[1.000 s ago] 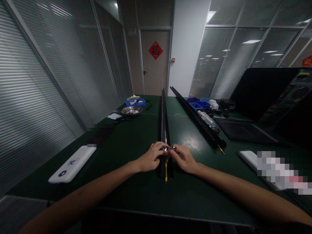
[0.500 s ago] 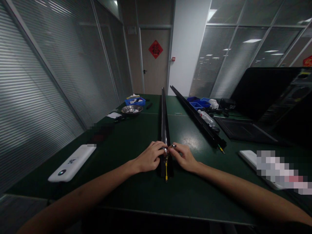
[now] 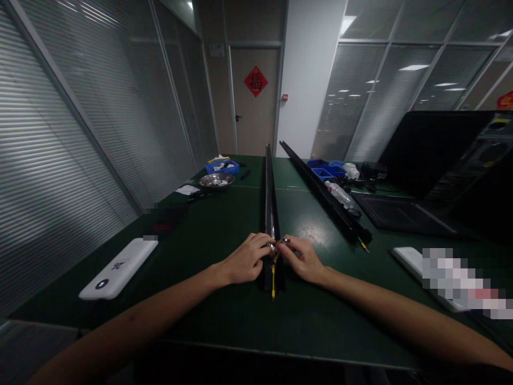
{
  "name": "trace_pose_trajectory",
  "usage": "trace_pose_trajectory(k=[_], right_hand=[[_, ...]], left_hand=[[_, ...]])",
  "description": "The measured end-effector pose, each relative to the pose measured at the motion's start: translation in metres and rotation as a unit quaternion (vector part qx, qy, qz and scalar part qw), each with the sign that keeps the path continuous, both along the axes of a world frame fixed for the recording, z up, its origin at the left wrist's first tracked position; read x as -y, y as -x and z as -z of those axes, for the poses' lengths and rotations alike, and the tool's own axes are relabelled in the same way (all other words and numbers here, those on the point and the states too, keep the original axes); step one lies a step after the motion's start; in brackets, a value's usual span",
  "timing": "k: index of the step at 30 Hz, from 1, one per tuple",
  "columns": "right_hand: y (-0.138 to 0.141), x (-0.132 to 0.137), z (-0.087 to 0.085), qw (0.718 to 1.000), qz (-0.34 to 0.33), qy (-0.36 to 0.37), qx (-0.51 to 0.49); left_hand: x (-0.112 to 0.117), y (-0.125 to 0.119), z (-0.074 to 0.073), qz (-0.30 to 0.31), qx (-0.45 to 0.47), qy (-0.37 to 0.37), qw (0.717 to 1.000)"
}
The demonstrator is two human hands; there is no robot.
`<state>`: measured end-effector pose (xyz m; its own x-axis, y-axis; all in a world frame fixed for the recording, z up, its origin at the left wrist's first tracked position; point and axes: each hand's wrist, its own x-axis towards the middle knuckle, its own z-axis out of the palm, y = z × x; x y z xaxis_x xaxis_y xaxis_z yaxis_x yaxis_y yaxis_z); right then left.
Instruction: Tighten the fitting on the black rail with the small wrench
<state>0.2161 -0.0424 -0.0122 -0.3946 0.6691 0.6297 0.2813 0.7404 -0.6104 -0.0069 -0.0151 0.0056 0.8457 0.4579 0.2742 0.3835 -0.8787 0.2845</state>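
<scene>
A long black rail [image 3: 269, 203] lies lengthwise down the middle of the green table [image 3: 208, 240], its near end in front of me. A yellow wire [image 3: 273, 278] hangs out of that end. My left hand [image 3: 245, 260] is curled against the rail's left side, fingertips pinching a small shiny metal part at the top. My right hand [image 3: 302, 259] is curled on the right side, pinching another small metal piece beside it. Both sets of fingertips almost touch over the rail.
A second black rail [image 3: 324, 192] runs diagonally on the right, beside a plastic bottle [image 3: 340, 194], blue bins [image 3: 325, 169] and a laptop [image 3: 404, 214]. A white device [image 3: 119, 268] lies at the left; a metal bowl [image 3: 216, 181] and a blue tray [image 3: 223, 167] sit farther back.
Both hands stay at the rail's near end; the fingertips have shifted only slightly around the small metal parts. Nothing else has moved.
</scene>
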Motion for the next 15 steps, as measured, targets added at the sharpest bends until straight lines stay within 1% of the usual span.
trace_pose_trajectory(k=[8,13,15], right_hand=[[-0.0024,-0.001,-0.0013,0.999,-0.032,-0.003,-0.001],[-0.0019,-0.0001,0.0016,1.0,0.008,-0.014,-0.004],[-0.0013,0.0,0.0021,1.0,0.011,-0.011,0.001]], left_hand=[[0.0,0.0006,-0.0009,0.01,0.0,-0.005,1.0],[-0.0007,0.0004,0.0006,0.011,0.0,-0.008,1.0],[-0.001,0.0004,0.001,0.011,0.0,-0.005,1.0]])
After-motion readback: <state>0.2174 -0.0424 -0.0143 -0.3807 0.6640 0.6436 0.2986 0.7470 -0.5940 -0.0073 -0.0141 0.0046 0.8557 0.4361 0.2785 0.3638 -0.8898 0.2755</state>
